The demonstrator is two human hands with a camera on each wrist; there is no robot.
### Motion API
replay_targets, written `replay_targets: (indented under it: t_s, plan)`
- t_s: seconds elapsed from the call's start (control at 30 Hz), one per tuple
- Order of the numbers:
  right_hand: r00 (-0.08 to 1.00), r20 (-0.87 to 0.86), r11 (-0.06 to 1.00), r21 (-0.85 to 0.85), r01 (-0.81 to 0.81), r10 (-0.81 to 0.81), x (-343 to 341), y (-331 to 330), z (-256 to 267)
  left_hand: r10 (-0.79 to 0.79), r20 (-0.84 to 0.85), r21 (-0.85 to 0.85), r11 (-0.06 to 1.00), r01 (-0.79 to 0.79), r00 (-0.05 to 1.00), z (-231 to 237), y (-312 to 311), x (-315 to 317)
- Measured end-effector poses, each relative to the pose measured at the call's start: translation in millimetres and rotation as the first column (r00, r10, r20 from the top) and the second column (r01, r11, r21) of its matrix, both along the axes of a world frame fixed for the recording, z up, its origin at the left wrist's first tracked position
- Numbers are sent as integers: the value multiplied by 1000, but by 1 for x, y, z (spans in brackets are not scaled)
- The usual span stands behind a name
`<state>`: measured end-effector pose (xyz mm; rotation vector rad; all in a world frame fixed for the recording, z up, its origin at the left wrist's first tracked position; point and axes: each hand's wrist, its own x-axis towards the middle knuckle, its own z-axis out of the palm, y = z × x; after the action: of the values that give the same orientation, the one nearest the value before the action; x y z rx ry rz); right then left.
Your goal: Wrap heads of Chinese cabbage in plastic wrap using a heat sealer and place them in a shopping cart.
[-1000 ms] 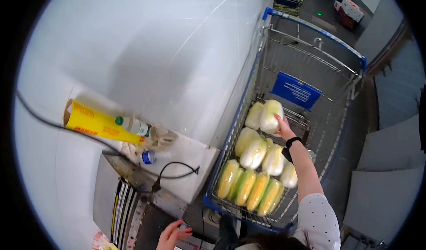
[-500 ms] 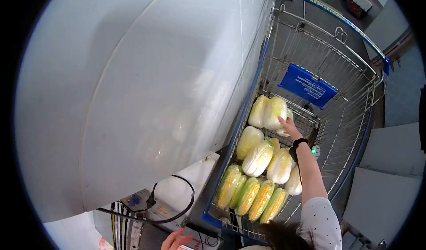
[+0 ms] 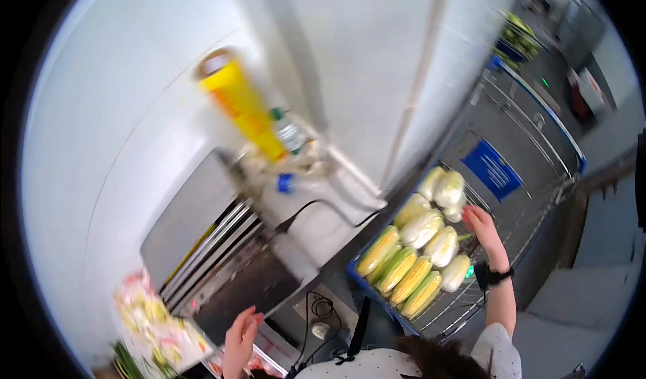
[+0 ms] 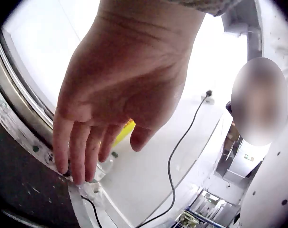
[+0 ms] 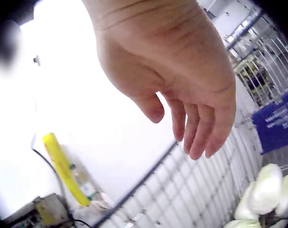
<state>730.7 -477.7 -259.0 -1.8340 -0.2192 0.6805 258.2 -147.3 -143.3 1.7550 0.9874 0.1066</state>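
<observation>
My right hand (image 3: 482,228) is over the shopping cart (image 3: 464,325), holding nothing, its fingers loosely bent. Beside it in the head view lie several plastic-wrapped napa cabbages (image 3: 449,188). At the cart's near end several wrapped corn cobs (image 3: 408,281) form a row. In the right wrist view the white cabbages (image 5: 266,189) sit low at the right, apart from the fingers. My left hand (image 3: 241,338) hangs near the front of a metal machine with rollers (image 3: 208,251). The left wrist view shows its palm (image 4: 127,90) bare, with the fingers extended and nothing in them.
A yellow roll (image 3: 239,103), a green-capped bottle (image 3: 288,133) and a blue cap (image 3: 285,183) are on the white ledge behind the machine. A black cable (image 3: 330,204) runs along it. Another cart with green produce (image 3: 518,39) stands at the far end.
My right hand has let go of the cabbage at the cart's far side and drawn back from it. The head view has swung left, bringing the machine and left hand further in.
</observation>
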Motion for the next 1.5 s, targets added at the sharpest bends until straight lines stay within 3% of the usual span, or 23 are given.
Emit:
replay_targets:
  t_s: [0.07,0.13,0.17,0.2,0.23,0.33,0.37,0.43,0.5,0.53,0.57,0.63,0.73,0.87,0.93,1.0,1.03,1.07,1.13,1.2,1.3,1.4,1.5]
  plan:
    - [987,108,993,-22,-119,121,-71,18,60,66,28,159,985,-69,997,23,-6,-37]
    - [943,200,964,-73,-256,266,-148,34,112,194,-92,190,966,-174,977,47,-9,-88]
    - [927,211,949,-133,-286,309,-183,32,117,325,48,3,946,-325,945,41,-12,-126]
    - [868,238,891,-251,-379,436,-221,38,139,338,137,67,935,-349,931,28,-12,-175]
    - [816,224,838,-274,-473,534,-251,35,137,383,130,98,913,-396,914,37,-18,-207]
    - [713,-78,679,-253,-690,696,-353,67,149,529,138,166,821,-546,837,35,-25,-316]
    - [638,-170,622,-143,-770,751,-383,79,139,546,150,270,779,-566,824,34,-32,-346]
    - [407,-308,424,-14,-906,860,-435,111,120,634,283,212,690,-692,720,17,-41,-400]
    - [312,-296,334,24,-942,903,-478,133,84,729,387,95,577,-811,564,-19,-49,-450]
    - [271,-281,297,53,-954,921,-498,145,69,748,242,291,551,-782,618,-34,-54,-475]
    - [241,-195,227,-90,-970,951,-516,157,63,760,201,352,533,-769,619,-37,-59,-488]
    - [139,-37,113,-391,-913,990,-541,175,57,790,154,403,498,-768,593,-50,-71,-508]
    - [-114,227,37,-570,-820,967,-571,198,37,840,59,290,503,-814,540,-66,-83,-534]
    - [-182,228,-77,-405,-911,957,-607,234,46,893,243,30,383,-923,378,-100,-89,-547]
    - [-272,297,-130,-423,-897,915,-619,254,36,913,132,204,356,-912,386,-120,-91,-556]
    - [-380,281,-215,-478,-852,881,-632,274,22,945,75,252,290,-923,318,-136,-90,-563]
    - [-430,273,-266,-479,-836,861,-639,280,12,947,138,343,231,-910,292,-152,-91,-568]
    - [-480,269,-316,-479,-819,835,-647,289,2,968,130,274,172,-946,213,-187,-97,-581]
    - [-571,228,-441,-438,-783,789,-667,310,-18,990,-138,364,85,-928,37,-212,-104,-580]
    - [-568,54,-532,-290,-796,821,-691,323,-34,957,-289,343,73,-936,-31,-231,-113,-577]
    - [-544,-60,-542,-239,-806,837,-728,325,-81,952,-293,333,13,-943,-91,-287,-142,-578]
    - [-579,-67,-569,-312,-761,812,-767,321,-133,952,-264,260,-86,-962,-156,-320,-167,-567]
    - [-534,-149,-550,-333,-765,832,-801,313,-207,946,-314,216,-16,-976,-85,-357,-180,-563]
